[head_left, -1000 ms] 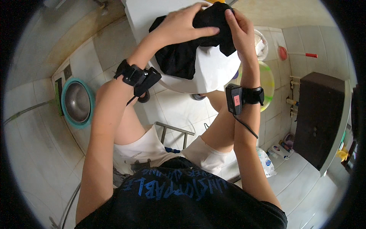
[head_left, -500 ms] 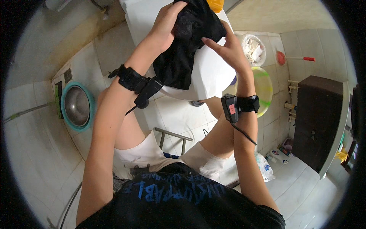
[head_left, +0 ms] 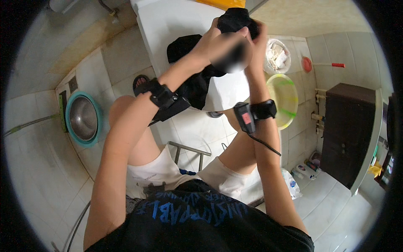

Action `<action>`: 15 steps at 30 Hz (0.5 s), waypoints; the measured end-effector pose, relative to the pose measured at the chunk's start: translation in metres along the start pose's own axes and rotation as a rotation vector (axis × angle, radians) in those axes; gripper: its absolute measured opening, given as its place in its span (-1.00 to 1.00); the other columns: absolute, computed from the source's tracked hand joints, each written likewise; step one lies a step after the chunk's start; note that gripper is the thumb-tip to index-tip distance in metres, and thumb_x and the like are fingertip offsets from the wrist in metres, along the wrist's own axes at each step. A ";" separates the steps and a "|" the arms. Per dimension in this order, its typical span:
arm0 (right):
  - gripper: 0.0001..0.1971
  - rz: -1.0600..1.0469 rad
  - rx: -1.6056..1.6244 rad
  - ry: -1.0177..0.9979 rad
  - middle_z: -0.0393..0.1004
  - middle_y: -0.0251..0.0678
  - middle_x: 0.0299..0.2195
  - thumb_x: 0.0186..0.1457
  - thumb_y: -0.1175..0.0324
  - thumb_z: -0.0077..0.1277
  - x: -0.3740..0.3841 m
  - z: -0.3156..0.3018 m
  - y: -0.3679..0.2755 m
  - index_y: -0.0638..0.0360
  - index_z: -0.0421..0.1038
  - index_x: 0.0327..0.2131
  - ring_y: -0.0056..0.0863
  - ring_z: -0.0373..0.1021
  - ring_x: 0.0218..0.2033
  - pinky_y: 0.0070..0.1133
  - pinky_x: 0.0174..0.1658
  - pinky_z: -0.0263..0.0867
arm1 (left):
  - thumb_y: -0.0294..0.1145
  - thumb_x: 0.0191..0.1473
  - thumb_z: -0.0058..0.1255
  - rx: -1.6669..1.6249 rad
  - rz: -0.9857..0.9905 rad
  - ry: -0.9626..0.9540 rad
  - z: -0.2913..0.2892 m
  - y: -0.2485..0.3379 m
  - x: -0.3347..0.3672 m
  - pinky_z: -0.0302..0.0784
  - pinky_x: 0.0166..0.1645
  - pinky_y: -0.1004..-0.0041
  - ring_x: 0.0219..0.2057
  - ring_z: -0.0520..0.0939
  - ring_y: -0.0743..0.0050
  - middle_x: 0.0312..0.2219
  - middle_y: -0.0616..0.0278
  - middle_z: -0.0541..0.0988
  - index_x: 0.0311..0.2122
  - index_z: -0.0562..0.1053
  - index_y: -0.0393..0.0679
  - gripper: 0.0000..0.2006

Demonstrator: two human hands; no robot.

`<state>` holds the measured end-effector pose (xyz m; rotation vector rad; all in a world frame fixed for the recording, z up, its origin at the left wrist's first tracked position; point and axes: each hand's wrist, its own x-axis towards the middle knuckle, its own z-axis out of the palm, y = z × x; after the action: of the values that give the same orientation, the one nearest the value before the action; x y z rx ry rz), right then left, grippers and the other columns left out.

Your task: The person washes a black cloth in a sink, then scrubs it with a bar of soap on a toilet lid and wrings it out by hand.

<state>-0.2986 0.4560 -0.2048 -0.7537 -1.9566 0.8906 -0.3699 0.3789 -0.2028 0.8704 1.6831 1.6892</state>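
Observation:
A black cloth (head_left: 182, 47), perhaps a garment, lies partly on a smooth white surface (head_left: 228, 92) with a rounded near edge, like a closed toilet lid. Part of it is lifted into a bunch at the far right. My left hand (head_left: 210, 47) is closed on this bunch from the left, its fingertips partly hidden by a blurred patch. From the other side my right hand (head_left: 257, 48) grips the same bunch, close to the left one. The loose end of the cloth hangs toward my left forearm. Dark bands with small devices wrap both wrists.
An orange-yellow item (head_left: 224, 3) lies at the far edge. To the right stand a lined bin (head_left: 278, 56), a yellow-green basin (head_left: 289, 94), a red plunger (head_left: 307, 64) and a dark cabinet (head_left: 348, 130). Left, a teal basin (head_left: 100, 119) holds a metal bowl. A metal frame (head_left: 189, 148) is between my legs.
Both hands have come together toward the right, bunching the cloth that was spread between them. My left hand moved right and nearer. More of the orange-yellow item shows.

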 end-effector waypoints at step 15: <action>-0.58 0.250 -0.096 -0.039 0.43 0.03 -0.58 0.10 0.10 -0.15 0.002 0.002 -0.001 0.37 0.39 -0.48 -0.07 0.33 -0.57 -0.36 -0.44 0.24 | -0.14 0.06 -0.07 -0.131 -0.243 0.083 0.014 0.001 -0.018 0.39 -0.30 0.45 -0.41 0.47 0.54 -0.42 0.22 0.52 -0.32 0.43 -0.30 -0.65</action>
<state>-0.3013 0.4566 -0.2039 -1.0622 -1.9790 0.9687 -0.3474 0.3729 -0.2026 0.5182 1.6368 1.6646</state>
